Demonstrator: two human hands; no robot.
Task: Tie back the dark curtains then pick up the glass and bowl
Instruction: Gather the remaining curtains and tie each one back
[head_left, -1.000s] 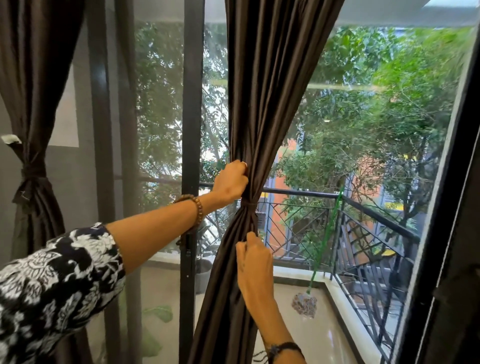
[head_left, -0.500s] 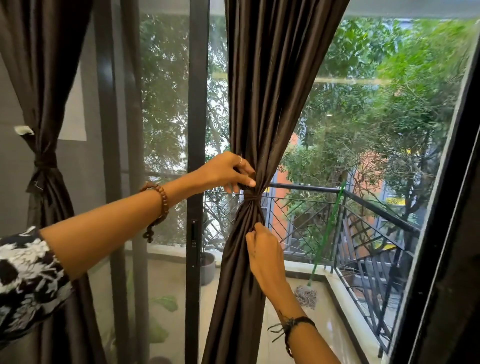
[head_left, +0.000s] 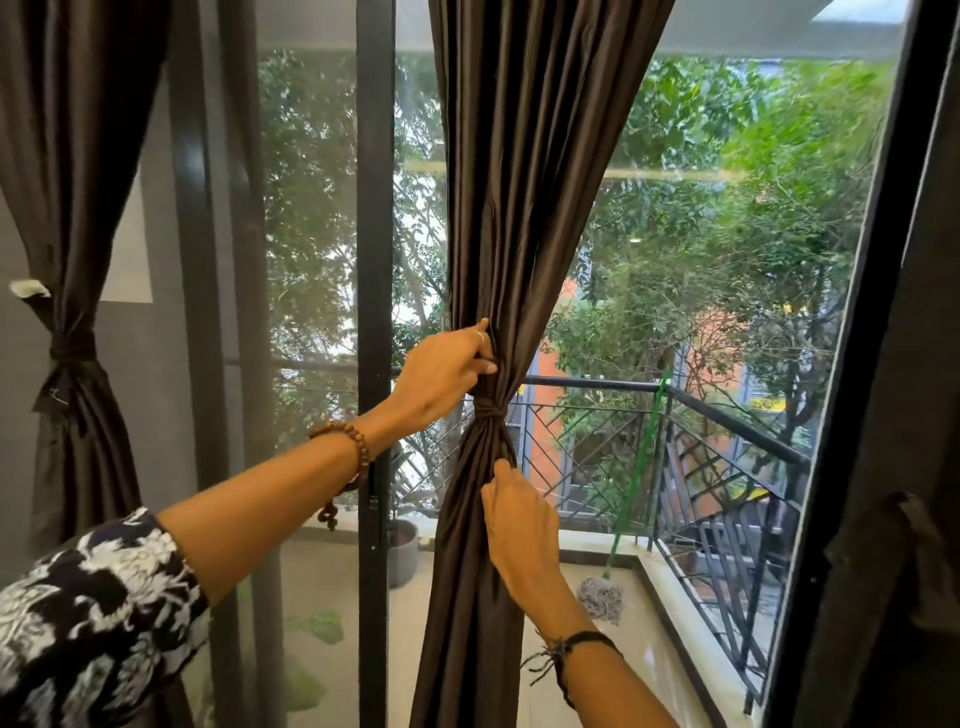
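Glass doors fill the view ahead of me, with a balcony railing (head_left: 597, 387), trees and a mop (head_left: 602, 597) propped outside. Hanging in front of the door frame (head_left: 374, 260) is the middle curtain (head_left: 519, 208), gathered into a waist by a dark tie (head_left: 491, 411) that is already knotted around it. My left hand (head_left: 441, 371) is just above the knot, fingers curled and pinching a fold of the cloth. My right hand (head_left: 519, 525) is just below it, forefinger raised against the bunched cloth; the other fingers look bent round the gather, though their tips are hidden. At the left edge of the view a second curtain (head_left: 72, 208) is already cinched with its own tie (head_left: 70, 345). I judge this step to be dressing the folds, nearly done. The risk from here is pulling too hard: a tug upward with the left hand could drag cloth through the band and slacken the knot, and the glossy cloth looks likely to slip. Uneven pulls could also leave the gather lopsided. Neither the glass nor the bowl is in sight, so I cannot tell where they stand; turning away quickly to look for them could snag my bead bracelet (head_left: 353, 447) on the cloth.
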